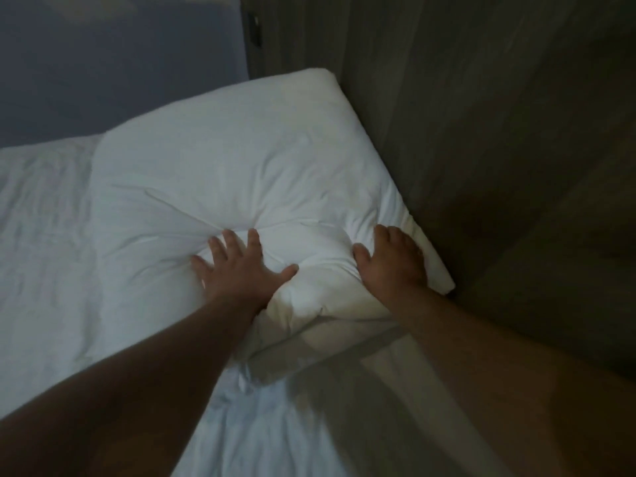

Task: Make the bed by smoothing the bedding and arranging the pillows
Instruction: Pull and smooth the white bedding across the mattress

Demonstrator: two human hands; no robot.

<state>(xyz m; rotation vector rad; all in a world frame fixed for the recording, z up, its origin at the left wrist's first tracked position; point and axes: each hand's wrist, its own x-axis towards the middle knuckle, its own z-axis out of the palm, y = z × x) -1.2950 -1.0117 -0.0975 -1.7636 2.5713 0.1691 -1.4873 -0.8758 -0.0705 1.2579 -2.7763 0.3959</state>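
A large white pillow (241, 160) lies at the head of the bed, its right side against the wooden headboard. My left hand (237, 266) presses flat on the pillow's near part, fingers spread, and the fabric creases around it. My right hand (392, 259) presses down on the pillow's near right corner, with its fingers sunk over the edge by the headboard. White rumpled bedding (44, 256) covers the mattress to the left and in front of the pillow.
A dark wooden headboard panel (499, 132) runs along the right side, close to my right hand. A grey-blue wall (120, 63) stands behind the bed. A small dark switch plate (255, 31) sits on the panel's edge.
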